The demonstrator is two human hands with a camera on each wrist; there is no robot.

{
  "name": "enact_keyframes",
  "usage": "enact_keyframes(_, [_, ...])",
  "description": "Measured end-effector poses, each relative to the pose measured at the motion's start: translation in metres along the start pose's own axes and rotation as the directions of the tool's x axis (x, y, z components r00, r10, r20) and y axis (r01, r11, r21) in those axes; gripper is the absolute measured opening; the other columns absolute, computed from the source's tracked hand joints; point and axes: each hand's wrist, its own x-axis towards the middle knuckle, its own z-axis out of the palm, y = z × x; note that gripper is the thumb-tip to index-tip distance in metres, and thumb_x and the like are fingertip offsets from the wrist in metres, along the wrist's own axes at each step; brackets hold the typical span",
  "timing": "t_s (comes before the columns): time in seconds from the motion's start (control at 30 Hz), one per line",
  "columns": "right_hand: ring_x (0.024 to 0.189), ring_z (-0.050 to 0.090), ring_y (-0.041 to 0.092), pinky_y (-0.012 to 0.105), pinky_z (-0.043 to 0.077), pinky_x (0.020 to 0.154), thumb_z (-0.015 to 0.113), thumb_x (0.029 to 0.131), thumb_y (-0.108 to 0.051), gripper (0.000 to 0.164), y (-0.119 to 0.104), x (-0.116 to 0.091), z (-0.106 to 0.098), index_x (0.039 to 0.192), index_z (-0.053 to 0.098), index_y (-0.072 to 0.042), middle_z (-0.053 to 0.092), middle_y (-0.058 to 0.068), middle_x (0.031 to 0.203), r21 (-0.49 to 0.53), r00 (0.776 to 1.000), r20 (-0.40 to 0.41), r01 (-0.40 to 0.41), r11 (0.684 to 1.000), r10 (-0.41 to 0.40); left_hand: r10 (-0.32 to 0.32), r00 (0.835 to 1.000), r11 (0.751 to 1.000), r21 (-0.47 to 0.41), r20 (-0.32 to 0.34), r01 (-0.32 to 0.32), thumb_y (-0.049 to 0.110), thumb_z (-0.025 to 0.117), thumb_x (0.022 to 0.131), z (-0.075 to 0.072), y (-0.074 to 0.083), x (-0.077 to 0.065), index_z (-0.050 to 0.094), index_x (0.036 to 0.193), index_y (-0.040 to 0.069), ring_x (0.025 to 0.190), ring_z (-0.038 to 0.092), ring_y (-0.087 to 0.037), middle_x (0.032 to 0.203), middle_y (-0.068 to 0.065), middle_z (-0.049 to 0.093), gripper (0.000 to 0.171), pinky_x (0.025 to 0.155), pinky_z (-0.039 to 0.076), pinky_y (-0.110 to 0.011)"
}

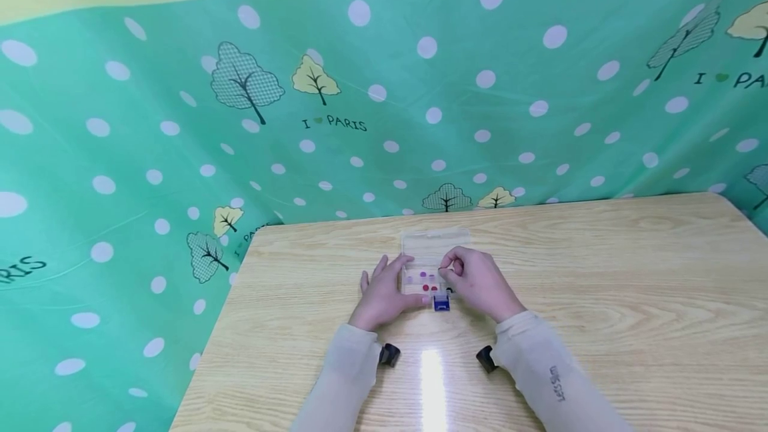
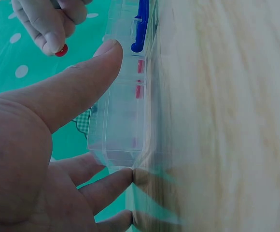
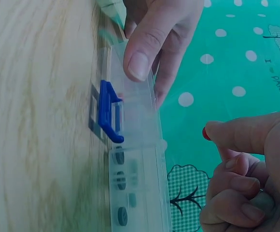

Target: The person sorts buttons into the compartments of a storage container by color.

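Observation:
A clear plastic divided box (image 1: 414, 288) stands on the table with its lid (image 1: 435, 240) raised at the back. Its blue latch (image 3: 104, 108) hangs at the front. My left hand (image 1: 384, 295) rests around the box's left end, thumb extended along the front and the other fingers spread at the side and back. Over the right half, my right hand (image 1: 480, 280) pinches a small red disc (image 2: 61, 50) between thumb and forefinger, above the box. Inside the box lie red discs (image 1: 426, 288), purple discs (image 1: 423, 274) and black discs (image 3: 122, 216) in separate compartments.
The wood-grain table (image 1: 600, 285) spreads around the box. Behind it hangs a green dotted cloth (image 1: 384, 119) with printed trees. Black wrist-worn devices (image 1: 389, 355) sit near both sleeves, and a bright light reflection lies on the table in front.

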Motion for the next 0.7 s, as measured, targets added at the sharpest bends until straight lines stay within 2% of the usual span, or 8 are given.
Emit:
enact_keyframes(0.4, [0.053,0.041,0.012,0.025,0.036,0.048,0.071,0.093,-0.012,0.006,-0.006,0.002,0.013,0.089,0.066,-0.012,0.049,-0.001,0.065,0.023,0.999,0.04,0.006,1.0,-0.007,0.022,1.0,1.0,0.006,-0.006,-0.022,0.041,0.088,0.075,0.001,-0.001,0.0,0.05,0.146,0.02,0.153,0.015,-0.033,0.157,-0.003,0.042,0.083,0.117,-0.006,-0.065])
enact_keyframes(0.7, [0.053,0.04,0.011,0.026,0.036,0.05,0.073,0.092,-0.012,0.008,-0.012,0.005,0.019,0.088,0.067,-0.013,0.049,-0.001,0.064,0.027,0.998,0.05,0.023,0.999,-0.024,0.035,0.999,0.999,0.0,-0.011,-0.035,0.044,0.088,0.074,0.001,-0.002,0.0,0.05,0.146,0.02,0.152,0.017,-0.034,0.155,-0.003,0.045,0.085,0.116,-0.004,-0.067])
